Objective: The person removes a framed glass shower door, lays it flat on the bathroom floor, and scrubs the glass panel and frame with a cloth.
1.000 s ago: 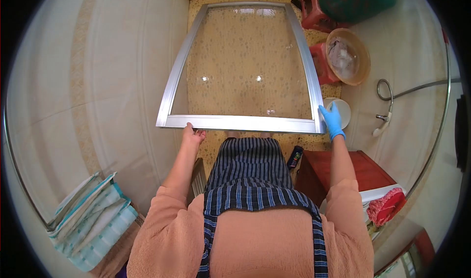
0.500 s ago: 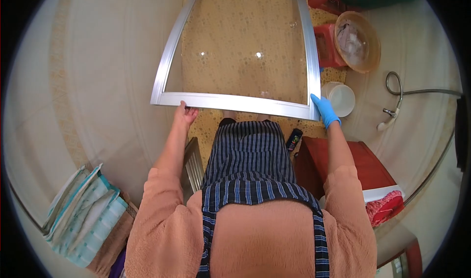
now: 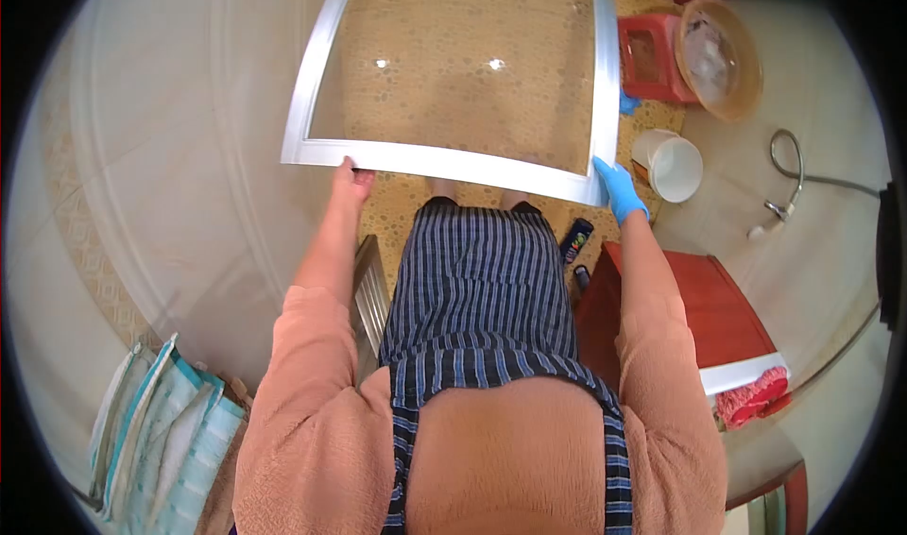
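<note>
A large glass panel with a silver metal frame (image 3: 444, 160) is held out in front of me, its far end cut off by the top of the view. My left hand (image 3: 353, 183), bare, grips the near edge of the frame close to its left corner, thumb on top. At the near right corner, my right hand (image 3: 620, 190) in a blue glove clasps the side of the frame. Its thumb lies on the upper face; the fingers beneath are hidden. Through the clear glass the patterned yellow floor (image 3: 453, 82) shows.
On the right, a tan basin (image 3: 746, 96) with cloth in water leans by a red stool (image 3: 652, 77). Nearby are a white bucket (image 3: 677, 169), a hand shower (image 3: 770, 219), a dark bottle (image 3: 577, 240) and a red cabinet (image 3: 699, 299). Towels (image 3: 179, 441) hang at lower left.
The framed panel sits higher in view, with both hands still on it and slightly farther up. The basin, stool and bucket appear shifted to the right as my view has moved.
</note>
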Available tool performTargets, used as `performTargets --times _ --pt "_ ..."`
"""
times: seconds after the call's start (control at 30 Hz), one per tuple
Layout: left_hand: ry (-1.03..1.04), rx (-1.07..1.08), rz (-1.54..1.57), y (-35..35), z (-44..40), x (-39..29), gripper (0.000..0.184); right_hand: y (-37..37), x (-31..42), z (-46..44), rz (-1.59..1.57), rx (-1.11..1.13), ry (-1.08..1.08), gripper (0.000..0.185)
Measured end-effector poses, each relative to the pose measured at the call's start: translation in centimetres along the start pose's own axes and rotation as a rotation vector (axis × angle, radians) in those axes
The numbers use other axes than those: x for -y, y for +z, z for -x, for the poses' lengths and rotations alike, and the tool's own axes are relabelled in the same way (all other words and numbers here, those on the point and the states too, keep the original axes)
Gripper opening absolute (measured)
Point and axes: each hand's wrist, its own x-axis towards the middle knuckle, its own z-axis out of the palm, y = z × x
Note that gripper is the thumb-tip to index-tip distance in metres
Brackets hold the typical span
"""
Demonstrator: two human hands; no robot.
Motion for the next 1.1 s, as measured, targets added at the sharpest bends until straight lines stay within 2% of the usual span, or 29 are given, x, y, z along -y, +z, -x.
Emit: performTargets --times 0.07,0.17,0.23,0.27,0.3,0.37,0.4,0.5,0.53,0.67,0.77,0.83,0.9,0.93,1.03,1.1 --pt "-0.007 0.012 -0.074 -0.3 -1.3 1.0 0.033 0.4 0.2 0.8 -0.068 -0.032 -0.037 0.052" --pt "-0.025 0.104 0.075 -0.9 -2.5 2.4 0.032 0.7 -0.4 0.2 -0.01 -0.09 -0.041 0.05" --pt "-0.013 0.164 0.04 -0.9 -1.8 3.1 0.032 1.1 -0.6 0.0 0.008 -0.14 -0.089 0.05" --pt "0.024 0.154 -0.082 -1.3 -2.2 3.6 0.031 1.8 1.9 2.5 -0.023 -0.159 -0.077 0.051" --pt "0.059 0.144 -0.12 -1.5 -2.3 4.2 0.031 1.4 0.3 1.0 -0.033 -0.16 -0.092 0.052" --pt "0.077 0.128 -0.045 -2.3 -2.1 5.9 0.031 1.0 0.4 1.4 -0.092 -0.188 -0.023 0.049" --pt "0.048 0.111 -0.015 -2.5 -0.8 6.3 0.032 0.2 -1.7 -0.3 -0.083 -0.201 -0.017 0.047" --pt "-0.082 0.126 0.083 -3.7 0.6 6.6 0.034 -0.1 -2.1 -0.4 -0.006 -0.242 -0.011 0.047" --pt "-0.091 0.122 0.085 -4.1 -0.1 6.6 0.034 0.3 -1.3 0.2 -0.073 -0.192 -0.005 0.048" --pt "-0.077 0.056 0.149 -4.7 -3.3 6.8 0.036 1.9 -1.8 -2.4 -0.006 -0.188 -0.077 0.048" --pt "-0.106 0.044 0.185 -5.1 -7.7 6.7 0.034 3.6 -0.2 -3.4 -0.034 -0.111 -0.136 0.041" --pt "-0.076 -0.028 0.242 -4.2 -8.4 6.2 0.028 4.6 0.7 -4.9 -0.094 -0.051 -0.031 0.043" --pt "-0.06 -0.016 0.291 -4.6 -11.2 6.1 0.031 6.1 2.7 -4.6 0.004 0.013 0.052 0.044" --pt "-0.081 -0.019 0.282 -4.4 -11.7 6.1 0.031 6.8 1.3 -6.2 -0.035 0.009 0.034 0.045" --pt "-0.14 -0.035 0.175 -2.7 -12.4 5.9 0.036 9.2 -2.3 -10.8 0.164 -0.089 0.077 0.043" --pt "-0.187 0.097 0.079 -2.6 -13.8 6.7 0.041 10.4 -4.4 -13.5 0.104 -0.078 0.082 0.046"
